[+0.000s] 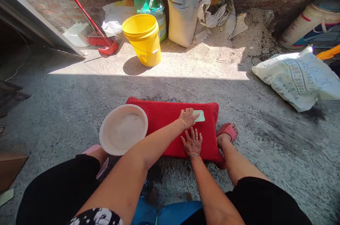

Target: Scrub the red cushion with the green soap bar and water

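A low rectangular stand covered in red knitted cloth [164, 113] is in front of me. My left hand [188, 117] reaches across to its right half, palm down. The fingers are bent around the left end of a flat pale green phone [201, 116], and the thumb lies across it. Part of the phone is hidden under this hand. Just nearer to me, my right hand [193, 144] rests flat on the red cloth with fingers spread, holding nothing. A shallow pale basin [123, 129] overlaps the left end of the stand.
Behind the stand are a yellow bucket [143, 41], a red broom [99, 40], a white sack [183, 12] and spilled grain [212, 50] by the brick wall. Another printed sack [297, 76] lies right. My feet in pink slippers flank the stand. A cardboard box [12, 170] is left.
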### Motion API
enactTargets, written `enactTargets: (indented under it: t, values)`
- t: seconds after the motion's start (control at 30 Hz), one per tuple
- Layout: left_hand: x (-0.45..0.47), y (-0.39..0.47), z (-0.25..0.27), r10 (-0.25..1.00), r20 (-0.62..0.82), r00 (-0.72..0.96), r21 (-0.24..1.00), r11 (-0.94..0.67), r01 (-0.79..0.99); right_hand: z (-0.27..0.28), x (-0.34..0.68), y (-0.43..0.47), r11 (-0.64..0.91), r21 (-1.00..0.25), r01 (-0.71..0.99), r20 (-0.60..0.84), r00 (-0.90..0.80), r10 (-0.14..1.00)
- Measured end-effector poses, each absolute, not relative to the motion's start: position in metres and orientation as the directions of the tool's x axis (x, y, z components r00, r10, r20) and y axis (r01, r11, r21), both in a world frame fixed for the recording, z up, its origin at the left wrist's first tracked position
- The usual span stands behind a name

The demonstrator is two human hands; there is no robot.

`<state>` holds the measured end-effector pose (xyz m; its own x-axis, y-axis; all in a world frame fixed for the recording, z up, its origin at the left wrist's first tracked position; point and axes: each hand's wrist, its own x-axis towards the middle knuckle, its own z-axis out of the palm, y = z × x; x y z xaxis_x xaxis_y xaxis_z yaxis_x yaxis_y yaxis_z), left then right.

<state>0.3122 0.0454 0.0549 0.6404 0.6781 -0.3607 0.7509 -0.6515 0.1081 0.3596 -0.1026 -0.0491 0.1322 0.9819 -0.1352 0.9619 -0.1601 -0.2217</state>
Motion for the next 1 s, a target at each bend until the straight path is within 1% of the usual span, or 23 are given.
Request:
enactTargets:
  t: [0.1, 0.17, 0.33, 0.53, 0.6, 0.67, 0.73, 0.8, 0.9, 0.93, 1.0]
  values:
    - [0.331, 0.048, 0.034, 0.661, -0.370, 0.653, 0.116, -0.665, 0.738, -0.051, 0.360, -0.103, -0.157, -0.217, 0.963, -0.138, 0.129, 0.982]
    - [0.332, 0.054, 0.024, 0.647, -0.398, 0.650, 0.116, -0.667, 0.736, -0.054, 0.360, -0.103, -0.148, -0.216, 0.965, -0.114, 0.125, 0.986]
    - [0.286, 0.076, 0.022, 0.620, -0.479, 0.621, 0.102, -0.663, 0.742, -0.058, 0.360, -0.104, -0.134, -0.199, 0.971, -0.046, 0.127, 0.991]
    - [0.186, 0.111, 0.050, 0.624, -0.630, 0.463, -0.036, -0.619, 0.785, -0.053, 0.359, -0.104, -0.154, -0.216, 0.964, -0.114, 0.131, 0.985]
    - [0.163, 0.120, 0.061, 0.641, -0.662, 0.390, -0.086, -0.581, 0.810, -0.054, 0.359, -0.104, -0.158, -0.219, 0.963, -0.111, 0.136, 0.984]
    - [0.153, 0.126, 0.072, 0.671, -0.668, 0.321, -0.142, -0.539, 0.830, -0.056, 0.359, -0.105, -0.153, -0.216, 0.964, -0.090, 0.137, 0.987]
    - [0.156, 0.130, 0.081, 0.705, -0.645, 0.293, -0.179, -0.513, 0.840, -0.057, 0.359, -0.105, -0.149, -0.212, 0.966, -0.071, 0.137, 0.988]
    - [0.172, 0.133, 0.087, 0.729, -0.596, 0.337, -0.152, -0.514, 0.844, -0.059, 0.359, -0.105, -0.149, -0.215, 0.965, -0.067, 0.138, 0.988]
    - [0.208, 0.136, 0.089, 0.749, -0.521, 0.410, -0.027, -0.495, 0.869, -0.062, 0.360, -0.106, -0.145, -0.222, 0.964, -0.052, 0.137, 0.989]
    - [0.220, 0.136, 0.087, 0.769, -0.502, 0.397, 0.019, -0.449, 0.893, -0.064, 0.360, -0.106, -0.141, -0.223, 0.964, -0.034, 0.137, 0.990]
    - [0.237, 0.132, 0.080, 0.829, -0.464, 0.314, 0.127, -0.288, 0.949, -0.068, 0.360, -0.107, -0.129, -0.226, 0.966, 0.028, 0.139, 0.990]
